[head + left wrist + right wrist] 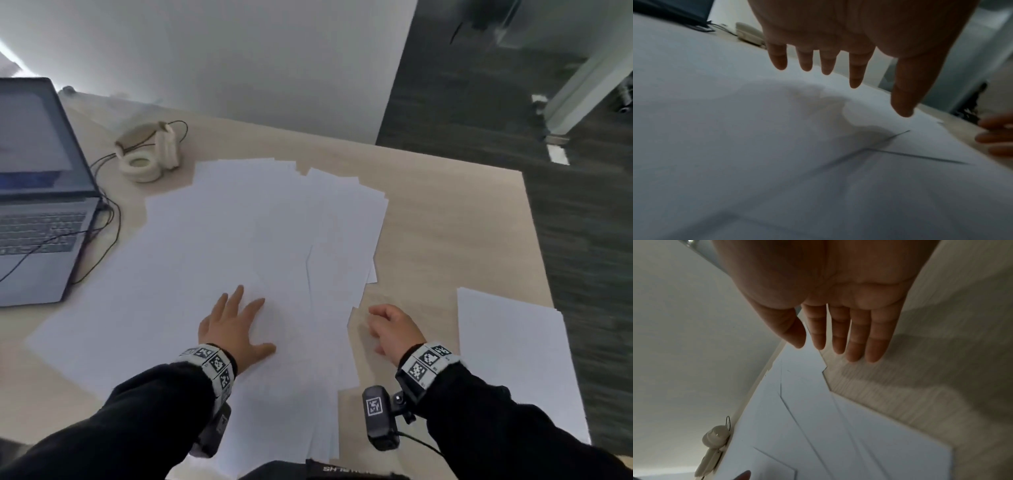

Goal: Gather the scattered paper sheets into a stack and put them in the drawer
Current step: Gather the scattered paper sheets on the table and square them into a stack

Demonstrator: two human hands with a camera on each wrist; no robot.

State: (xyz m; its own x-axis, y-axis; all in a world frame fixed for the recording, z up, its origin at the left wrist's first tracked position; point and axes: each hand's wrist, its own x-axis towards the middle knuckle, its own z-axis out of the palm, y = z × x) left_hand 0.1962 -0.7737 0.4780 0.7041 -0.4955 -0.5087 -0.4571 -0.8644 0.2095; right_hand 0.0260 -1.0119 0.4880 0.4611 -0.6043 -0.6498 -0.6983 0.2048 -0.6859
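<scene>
Several white paper sheets (239, 233) lie overlapping across the middle of the wooden desk (445, 212). One more sheet (513, 359) lies apart at the right edge. My left hand (236, 325) is spread flat over the pile near the front, fingers straight; in the left wrist view the fingers (826, 65) hover just above the paper (735, 129). My right hand (390, 329) hangs over bare desk beside the pile's right edge, fingers relaxed and holding nothing; the right wrist view shows its straight fingers (857, 337) above the wood next to the sheets (818, 426). No drawer is in view.
An open laptop (41, 205) with black cables stands at the left. Cream headphones (147, 154) lie behind the pile. The desk ends at the right over dark carpet (582, 205). A white wall rises behind the desk.
</scene>
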